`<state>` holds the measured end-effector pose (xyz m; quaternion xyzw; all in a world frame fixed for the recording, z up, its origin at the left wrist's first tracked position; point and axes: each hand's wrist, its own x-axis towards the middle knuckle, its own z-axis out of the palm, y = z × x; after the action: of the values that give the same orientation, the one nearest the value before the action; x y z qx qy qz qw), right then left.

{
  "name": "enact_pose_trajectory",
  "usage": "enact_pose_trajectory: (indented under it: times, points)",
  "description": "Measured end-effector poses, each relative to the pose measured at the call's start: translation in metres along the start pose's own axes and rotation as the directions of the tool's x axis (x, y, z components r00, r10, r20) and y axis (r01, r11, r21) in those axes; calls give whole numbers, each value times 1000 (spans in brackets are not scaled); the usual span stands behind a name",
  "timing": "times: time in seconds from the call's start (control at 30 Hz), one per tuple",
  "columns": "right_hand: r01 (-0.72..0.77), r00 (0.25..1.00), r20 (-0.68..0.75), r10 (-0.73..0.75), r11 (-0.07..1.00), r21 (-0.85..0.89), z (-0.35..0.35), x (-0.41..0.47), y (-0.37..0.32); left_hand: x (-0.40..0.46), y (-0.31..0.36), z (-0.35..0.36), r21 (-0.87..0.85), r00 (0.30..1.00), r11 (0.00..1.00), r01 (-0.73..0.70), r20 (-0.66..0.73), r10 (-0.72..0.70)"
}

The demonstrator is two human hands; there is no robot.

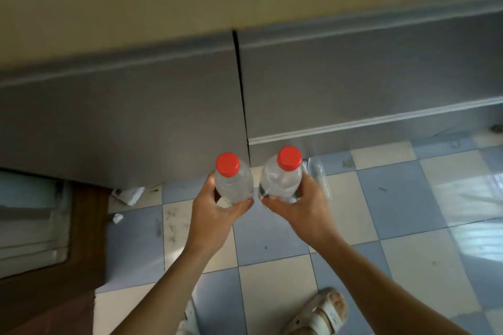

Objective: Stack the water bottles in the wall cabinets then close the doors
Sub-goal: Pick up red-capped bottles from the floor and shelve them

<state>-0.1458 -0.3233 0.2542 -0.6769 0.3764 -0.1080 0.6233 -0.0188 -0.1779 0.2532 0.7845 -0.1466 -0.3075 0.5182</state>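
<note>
Bottles with red caps stand upright side by side, low over the checked floor (272, 275), near the grey cabinet doors (122, 122). Left hand (217, 209) wraps one bottle (233, 185), right hand (302, 207) wraps the other bottle (281, 179), fingers curled round each. They nearly touch; a bump or loose grip could drop one

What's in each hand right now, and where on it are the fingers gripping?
Each hand holds one clear, red-capped water bottle upright. The left hand grips the left bottle round its lower body; the right hand grips the right bottle likewise. Caps and necks are free.
</note>
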Motion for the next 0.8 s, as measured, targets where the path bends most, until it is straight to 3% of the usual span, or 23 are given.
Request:
enact_pose_trajectory:
  times: [0.23,0.4,0.8]
  points:
    - [65,997,-52,-65,998,4,2,-78,-215,-73,186,-107,-44,988,987,-153,-31,152]
    - [159,985,-74,-156,986,43,32,-130,-336,-115,275,-197,-84,961,957,-276,-42,273]
    - [554,828,-131,-546,831,38,107,-173,-585,-136,481,-379,-88,767,765,-638,-160,621]
